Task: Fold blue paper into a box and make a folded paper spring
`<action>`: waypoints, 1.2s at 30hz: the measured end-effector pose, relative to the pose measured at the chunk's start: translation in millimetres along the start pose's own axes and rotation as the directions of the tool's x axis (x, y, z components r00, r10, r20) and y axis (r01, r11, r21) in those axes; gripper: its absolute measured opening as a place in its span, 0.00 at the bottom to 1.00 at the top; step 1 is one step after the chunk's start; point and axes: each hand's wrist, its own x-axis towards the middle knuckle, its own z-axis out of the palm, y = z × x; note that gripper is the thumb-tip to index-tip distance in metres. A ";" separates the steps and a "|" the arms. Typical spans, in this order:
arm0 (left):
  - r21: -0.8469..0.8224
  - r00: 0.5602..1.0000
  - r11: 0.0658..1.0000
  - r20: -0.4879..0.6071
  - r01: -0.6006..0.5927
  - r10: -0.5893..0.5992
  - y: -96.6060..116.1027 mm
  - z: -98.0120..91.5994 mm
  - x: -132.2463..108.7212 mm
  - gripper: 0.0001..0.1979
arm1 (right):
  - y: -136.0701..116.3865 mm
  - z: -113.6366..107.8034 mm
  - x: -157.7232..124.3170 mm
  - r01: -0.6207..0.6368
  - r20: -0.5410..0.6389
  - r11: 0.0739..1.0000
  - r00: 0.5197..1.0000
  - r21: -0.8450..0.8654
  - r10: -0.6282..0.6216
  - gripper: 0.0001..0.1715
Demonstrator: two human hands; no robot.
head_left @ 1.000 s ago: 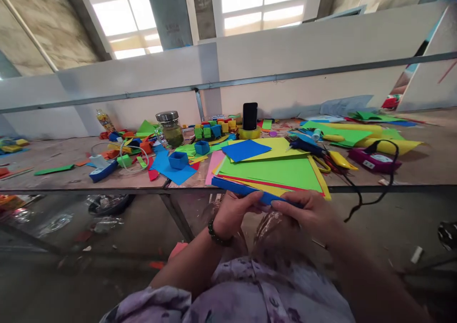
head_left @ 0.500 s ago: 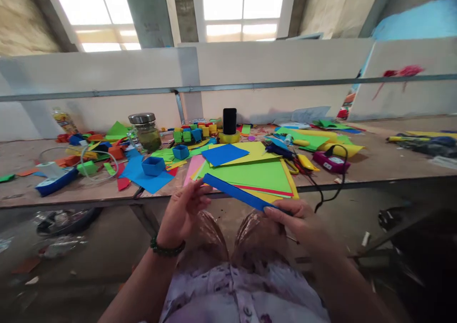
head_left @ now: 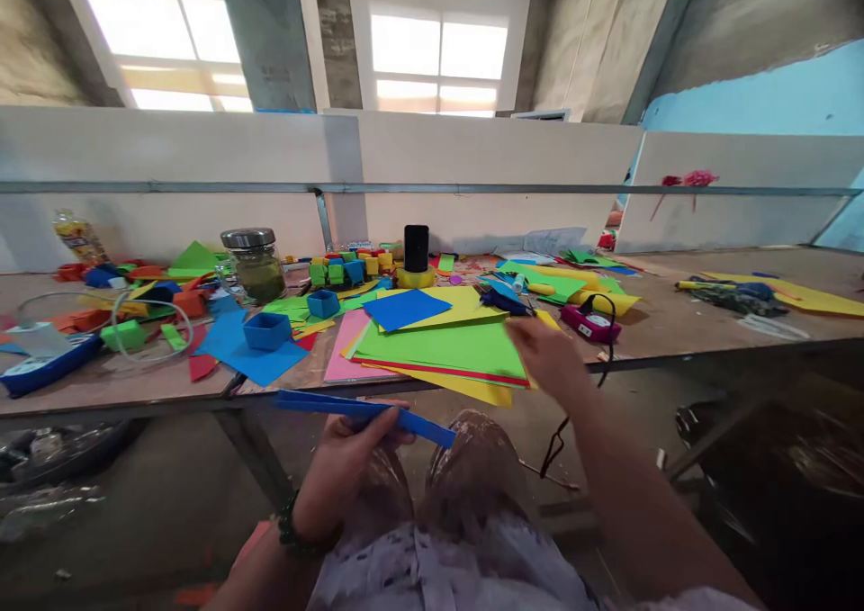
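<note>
My left hand (head_left: pixel 355 458) pinches a long folded blue strip (head_left: pixel 398 420), paper or thin foam, between thumb and fingers above my lap, just in front of the table edge. My right hand (head_left: pixel 550 359) is stretched over the table at the right edge of a stack of coloured sheets, with a green sheet (head_left: pixel 438 345) near the top. Its fingertips are blurred, and whether they hold anything does not show. A dark blue glue gun (head_left: pixel 503 299) lies just beyond them. On the stack rests a small blue sheet (head_left: pixel 407 309).
To the left stand an open blue box (head_left: pixel 267 331) on a blue sheet, a lidded glass jar (head_left: pixel 255 265) and many coloured blocks. A phone (head_left: pixel 417 248) stands upright at the back. At right are a magenta power block (head_left: pixel 589 323) with a black cable and rolled yellow sheets.
My right hand has let go of the blue strip and moved forward to the table. The strip is now in my left hand, lower and further left. The view has turned slightly right.
</note>
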 end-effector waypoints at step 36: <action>-0.096 0.987 0.992 0.149 0.080 -0.065 -11.1 -0.9 -12.0 0.20 | 95.5 23.2 150.5 -0.249 0.057 0.881 0.953 -0.403 0.296 0.20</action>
